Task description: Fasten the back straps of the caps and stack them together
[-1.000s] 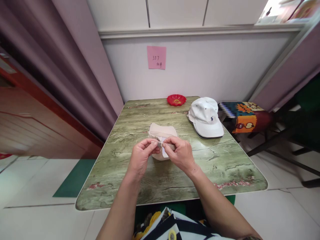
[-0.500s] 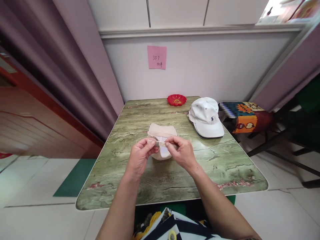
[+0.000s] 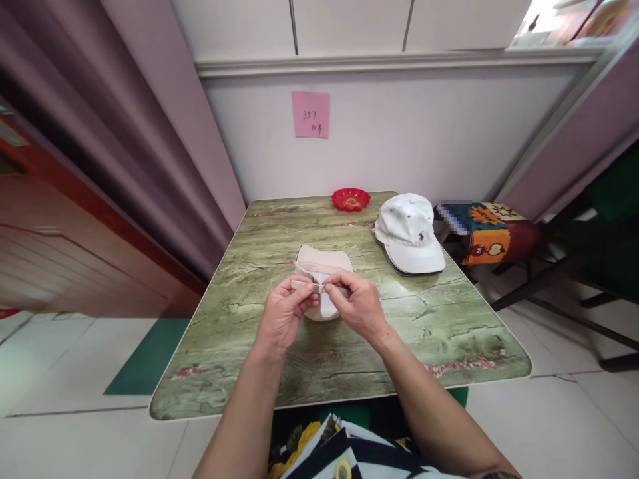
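Observation:
A beige cap (image 3: 325, 259) lies on the table with its back opening facing me. My left hand (image 3: 284, 308) pinches one side of the cap's strap (image 3: 302, 285), near a small metal buckle. My right hand (image 3: 358, 305) pinches the strap just right of the buckle, fingertips close to those of my left. Both hands are over the cap's near part. A white cap (image 3: 410, 229) with a small dark logo sits on top of other caps at the table's right side.
The green wood-patterned table (image 3: 239, 299) stands against the wall. A red scalloped dish (image 3: 351, 199) is at its back edge. Beyond the right edge is a stool with a colourful cover (image 3: 492, 246). A pink note (image 3: 310, 114) is on the wall.
My right fingertips have moved slightly left along the strap, closer to my left fingers. More of the strap's end sticks out at my left fingers. The view has shifted slightly.

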Tool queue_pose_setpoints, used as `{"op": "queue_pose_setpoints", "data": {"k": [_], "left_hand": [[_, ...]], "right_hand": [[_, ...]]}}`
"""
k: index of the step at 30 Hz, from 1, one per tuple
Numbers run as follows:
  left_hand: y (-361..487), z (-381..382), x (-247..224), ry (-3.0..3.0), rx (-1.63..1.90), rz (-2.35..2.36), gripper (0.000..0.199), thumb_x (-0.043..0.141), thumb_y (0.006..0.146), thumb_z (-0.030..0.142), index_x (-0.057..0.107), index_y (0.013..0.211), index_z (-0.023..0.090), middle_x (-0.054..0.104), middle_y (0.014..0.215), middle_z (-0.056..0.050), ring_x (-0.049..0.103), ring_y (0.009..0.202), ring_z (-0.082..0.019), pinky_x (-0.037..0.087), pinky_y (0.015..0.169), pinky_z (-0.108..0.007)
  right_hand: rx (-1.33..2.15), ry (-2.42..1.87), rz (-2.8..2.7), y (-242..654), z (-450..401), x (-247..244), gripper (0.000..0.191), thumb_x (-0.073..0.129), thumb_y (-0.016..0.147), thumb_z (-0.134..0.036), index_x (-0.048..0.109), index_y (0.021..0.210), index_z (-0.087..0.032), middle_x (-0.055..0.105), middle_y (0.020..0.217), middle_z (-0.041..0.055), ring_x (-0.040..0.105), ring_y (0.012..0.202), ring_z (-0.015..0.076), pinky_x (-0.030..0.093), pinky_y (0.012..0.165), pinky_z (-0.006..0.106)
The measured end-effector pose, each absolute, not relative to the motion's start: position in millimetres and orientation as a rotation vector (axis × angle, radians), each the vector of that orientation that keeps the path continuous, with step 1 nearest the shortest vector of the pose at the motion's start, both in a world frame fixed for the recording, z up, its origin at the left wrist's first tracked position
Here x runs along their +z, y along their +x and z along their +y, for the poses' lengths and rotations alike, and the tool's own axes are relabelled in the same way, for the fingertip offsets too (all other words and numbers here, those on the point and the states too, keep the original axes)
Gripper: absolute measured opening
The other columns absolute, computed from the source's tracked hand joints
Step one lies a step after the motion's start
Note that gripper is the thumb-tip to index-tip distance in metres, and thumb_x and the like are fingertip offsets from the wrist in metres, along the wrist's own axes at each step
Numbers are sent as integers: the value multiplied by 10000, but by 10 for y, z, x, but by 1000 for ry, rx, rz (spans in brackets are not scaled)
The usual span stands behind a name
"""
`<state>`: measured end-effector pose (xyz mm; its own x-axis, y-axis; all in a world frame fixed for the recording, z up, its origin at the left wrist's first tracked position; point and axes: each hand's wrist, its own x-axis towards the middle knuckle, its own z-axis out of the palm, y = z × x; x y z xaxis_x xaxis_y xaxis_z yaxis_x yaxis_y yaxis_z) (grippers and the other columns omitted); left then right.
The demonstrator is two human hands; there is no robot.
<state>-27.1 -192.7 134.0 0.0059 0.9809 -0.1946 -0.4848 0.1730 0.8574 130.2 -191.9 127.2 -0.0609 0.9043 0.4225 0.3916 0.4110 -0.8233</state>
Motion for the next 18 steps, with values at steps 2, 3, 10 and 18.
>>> {"op": "queue_pose_setpoints", "data": {"k": [2,3,10,18], "left_hand": [[-271,-1924,1330,642,1289,922,311,885,573,216,674,781,120,680,685,-4,641,585,-99,559,612,-210],[-271,-1923,1325,623,1286,911,306,881,580,213,681,792,119,693,707,-14,648,605,-102,565,634,-215],[-224,-1938,1324,663,1279,927,289,874,594,251,696,783,124,712,770,-18,637,650,-101,544,675,-226],[-252,-1929,1294,806,1380,1026,264,842,634,288,667,755,131,673,730,2,611,645,-98,505,693,-222]], "right_hand": [[619,-1160,-1645,1304,-1922,1266,142,580,861,-241,717,836,-210,746,816,6,669,737,155,465,685,244],[603,-1161,-1641,1305,-1924,1262,136,589,864,-252,718,866,-211,744,816,9,670,738,158,470,693,247],[351,-1131,-1843,1291,-1907,1184,312,713,839,-357,694,1142,-285,734,1016,32,668,921,189,476,827,281],[211,-1168,-1877,1294,-1870,1111,167,677,864,-304,730,1018,-264,724,894,21,657,839,171,449,768,274]]}}
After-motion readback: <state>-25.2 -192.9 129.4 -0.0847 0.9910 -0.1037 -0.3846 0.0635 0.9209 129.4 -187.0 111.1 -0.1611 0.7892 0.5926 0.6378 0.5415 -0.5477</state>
